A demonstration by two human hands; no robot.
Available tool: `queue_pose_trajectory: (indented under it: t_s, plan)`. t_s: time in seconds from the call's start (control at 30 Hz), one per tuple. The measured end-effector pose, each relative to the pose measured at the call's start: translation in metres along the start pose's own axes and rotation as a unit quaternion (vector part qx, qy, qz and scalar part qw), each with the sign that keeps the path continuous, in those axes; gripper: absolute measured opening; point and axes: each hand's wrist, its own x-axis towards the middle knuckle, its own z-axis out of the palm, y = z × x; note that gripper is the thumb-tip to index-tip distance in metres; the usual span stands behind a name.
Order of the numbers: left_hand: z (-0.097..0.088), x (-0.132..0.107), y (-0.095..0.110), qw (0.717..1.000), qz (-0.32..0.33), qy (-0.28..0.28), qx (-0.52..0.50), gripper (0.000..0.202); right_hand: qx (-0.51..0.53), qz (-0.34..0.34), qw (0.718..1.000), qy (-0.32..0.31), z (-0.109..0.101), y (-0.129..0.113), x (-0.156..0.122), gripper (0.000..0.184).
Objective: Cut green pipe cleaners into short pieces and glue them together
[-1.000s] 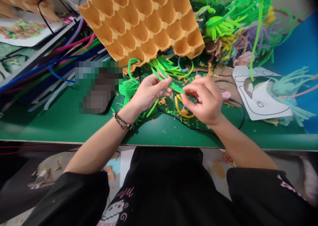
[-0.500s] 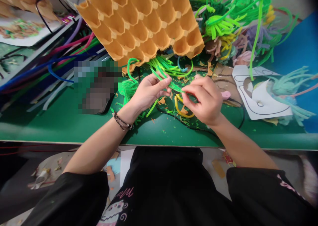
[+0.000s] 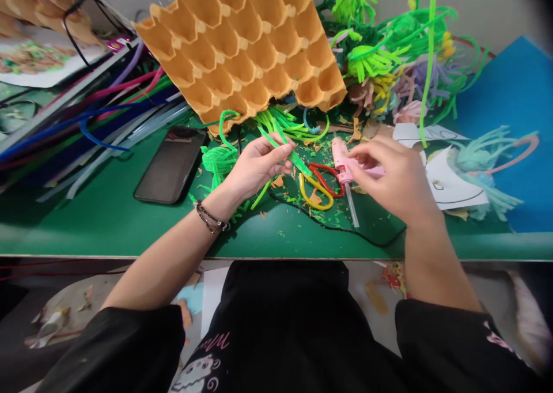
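Observation:
Between the thumb and fingers of my left hand [image 3: 261, 165] is a green fuzzy pipe cleaner [image 3: 299, 163], folded into a narrow strip that points right. My right hand [image 3: 395, 177] is closed around a pink glue gun [image 3: 339, 152], with a clear glue stick [image 3: 353, 210] jutting from its back end. Scissors with red and yellow handles [image 3: 317, 207] lie between my hands, their blades hidden. Left of my left hand sits a bundle of green pipe cleaners [image 3: 218, 159].
A brown egg tray [image 3: 259, 53] leans at the back. A dark phone [image 3: 170, 165] lies on the left of the green table [image 3: 103, 223]. Pipe-cleaner tassels [image 3: 371, 61] heap at the back right, near white paper cutouts [image 3: 453, 180]. A black cord [image 3: 341, 227] runs along the front.
My right hand has let go of the pipe cleaner's tip and moved right, taking hold of the glue gun. My left hand still keeps the pipe cleaner, almost in place.

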Motion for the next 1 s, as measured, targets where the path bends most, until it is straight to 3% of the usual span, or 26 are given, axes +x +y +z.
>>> queue_pose_trajectory:
  t_s: [0.07,0.17,0.33,0.43,0.57,0.7,0.8,0.93,1.0]
  plan:
    - [0.001,0.0,0.0,1.0,-0.004,0.004,-0.001,0.014,-0.032,0.029,0.998,-0.046,0.003,0.009,-0.008,0.014]
    - [0.001,0.001,-0.001,1.0,-0.012,0.005,-0.011,0.015,-0.078,0.088,0.992,-0.038,0.013,0.019,-0.019,0.015]
    - [-0.002,0.002,-0.003,0.999,-0.011,0.009,-0.032,0.02,-0.126,0.034,0.988,-0.078,0.018,0.026,-0.026,0.021]
    - [-0.002,0.002,-0.003,1.0,-0.01,0.007,-0.027,0.021,-0.177,0.044,0.979,-0.093,0.021,0.031,-0.024,0.033]
    - [-0.002,0.002,-0.003,1.0,-0.008,0.004,-0.011,0.017,-0.226,0.032,0.967,-0.118,0.031,0.037,-0.02,0.027]
    - [-0.004,0.003,-0.004,1.0,-0.001,0.001,-0.013,0.016,-0.234,0.027,0.968,-0.088,0.034,0.04,-0.017,0.019]
    - [-0.005,0.004,-0.005,1.0,0.004,0.0,-0.017,0.017,-0.208,0.051,0.977,-0.024,0.024,0.041,-0.014,0.017]
    - [-0.005,0.005,-0.008,1.0,0.021,-0.001,-0.006,0.021,-0.084,0.068,0.989,0.1,0.007,0.039,-0.007,0.011]
    - [-0.004,0.005,-0.008,0.999,0.042,0.007,0.015,0.023,-0.002,0.081,0.99,0.116,0.004,0.036,-0.004,0.012]
